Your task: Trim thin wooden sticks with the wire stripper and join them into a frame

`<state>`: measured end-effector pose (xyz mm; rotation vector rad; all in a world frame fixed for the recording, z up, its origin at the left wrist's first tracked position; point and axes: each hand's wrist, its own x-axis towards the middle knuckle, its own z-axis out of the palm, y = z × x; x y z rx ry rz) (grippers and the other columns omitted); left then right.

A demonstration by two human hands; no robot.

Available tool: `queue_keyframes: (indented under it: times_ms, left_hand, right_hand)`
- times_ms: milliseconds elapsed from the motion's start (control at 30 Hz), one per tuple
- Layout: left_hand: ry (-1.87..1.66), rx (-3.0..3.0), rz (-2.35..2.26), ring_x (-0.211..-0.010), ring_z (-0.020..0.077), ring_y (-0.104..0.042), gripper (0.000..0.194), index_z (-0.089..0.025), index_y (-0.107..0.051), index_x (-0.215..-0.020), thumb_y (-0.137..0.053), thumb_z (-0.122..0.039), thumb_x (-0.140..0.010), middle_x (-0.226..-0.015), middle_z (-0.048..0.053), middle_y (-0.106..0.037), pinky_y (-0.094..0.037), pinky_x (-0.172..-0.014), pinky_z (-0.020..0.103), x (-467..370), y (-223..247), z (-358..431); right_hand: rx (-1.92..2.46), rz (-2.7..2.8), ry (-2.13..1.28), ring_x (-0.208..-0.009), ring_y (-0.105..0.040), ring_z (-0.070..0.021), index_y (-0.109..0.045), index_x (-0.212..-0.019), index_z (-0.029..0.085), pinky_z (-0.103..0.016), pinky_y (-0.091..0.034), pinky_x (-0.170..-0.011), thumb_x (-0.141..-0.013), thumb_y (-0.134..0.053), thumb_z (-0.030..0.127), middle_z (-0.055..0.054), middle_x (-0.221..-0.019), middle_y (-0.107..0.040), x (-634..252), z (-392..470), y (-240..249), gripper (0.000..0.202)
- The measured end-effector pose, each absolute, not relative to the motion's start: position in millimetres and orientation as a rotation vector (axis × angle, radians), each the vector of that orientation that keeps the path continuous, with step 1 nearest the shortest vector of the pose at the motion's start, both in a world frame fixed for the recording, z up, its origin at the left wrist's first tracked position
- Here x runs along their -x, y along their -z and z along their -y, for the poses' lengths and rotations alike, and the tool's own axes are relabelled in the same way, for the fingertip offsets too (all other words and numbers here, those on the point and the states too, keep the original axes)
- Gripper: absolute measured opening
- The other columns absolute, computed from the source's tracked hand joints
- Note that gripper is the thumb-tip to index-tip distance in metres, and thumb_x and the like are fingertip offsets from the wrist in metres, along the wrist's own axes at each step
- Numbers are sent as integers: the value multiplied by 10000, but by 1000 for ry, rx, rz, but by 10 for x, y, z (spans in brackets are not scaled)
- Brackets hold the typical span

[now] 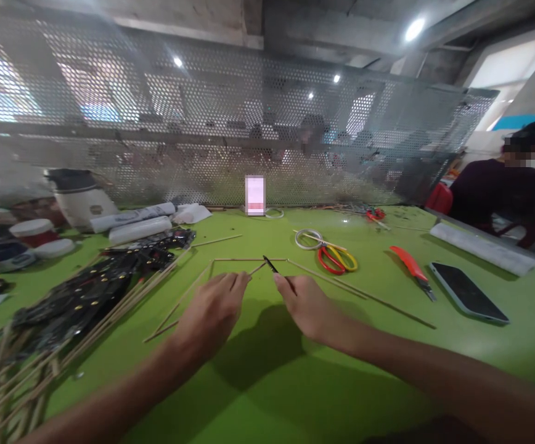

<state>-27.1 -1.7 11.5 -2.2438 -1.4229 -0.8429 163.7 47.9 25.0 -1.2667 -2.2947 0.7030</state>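
Note:
My left hand (216, 305) is closed on a thin wooden stick (257, 269) whose tip points right. Facing it, my right hand (307, 305) grips a slim black tool (270, 265), and the tool's tip touches or nearly touches the end of that stick. Just beyond both hands lies a frame of thin sticks (235, 259) on the green table (267, 394). One leg of the frame runs down to the left behind my left hand, and a longer one (387, 303) slants down to the right.
On the left lie bundled sticks (110, 317) and a black pile with metal studs (82, 308). Red-yellow scissors (336, 258), tape ring (308, 239), orange-handled cutters (410, 268) and a phone (468, 293) lie right. A perforated screen (203, 135) stands behind; a person (503, 185) sits far right.

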Motion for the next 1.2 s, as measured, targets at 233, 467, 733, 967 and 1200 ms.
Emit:
queue_keyframes:
  times_ms: [233,467,733,967,1200]
  left_hand:
    - [924,2255,1445,-497,125,-512,259,-75,-660,-835,-427,-99,-946,-576,27,-594,-391,-507,219,227,-60,-6]
    - [1270,2656,2029,-493,90,-438,411,-145,-531,-590,-451,-333,-946,-523,-15,-531,-316,-515,209,293,-325,-35]
    - [1409,2925,2262,-473,82,-403,366,-138,-546,-731,-424,-420,-928,-531,-26,-503,-317,-475,196,318,-482,3]
    - [1503,2967,2232,-472,69,-370,377,-135,-546,-672,-484,-410,-923,-532,-30,-492,-286,-458,190,327,-469,1]
    - [1409,2492,1797,-467,62,-411,328,-126,-615,-638,-561,-272,-926,-522,-27,-545,-314,-484,192,238,-332,62]
  right_hand:
    - [1243,2297,-677,-482,-377,-100,-426,-634,203,-263,-242,-489,-988,-263,538,12,-546,-450,-1719,-468,-180,514]
    - [1101,2327,-428,-571,-439,-129,-492,-778,189,-277,-282,-569,-1003,-290,464,-21,-662,-539,-1830,-475,-89,409]
    - [900,2334,-204,-684,-480,-188,-559,-940,128,-317,-332,-622,-995,-285,428,-104,-798,-593,-1866,-532,-62,410]
    - [824,2292,-247,-716,-514,-198,-559,-957,127,-329,-381,-647,-997,-306,407,-109,-810,-605,-1871,-528,-26,379]
    - [974,2194,-554,-595,-478,-129,-516,-818,189,-271,-360,-582,-1013,-318,433,-8,-686,-541,-1775,-384,-123,371]
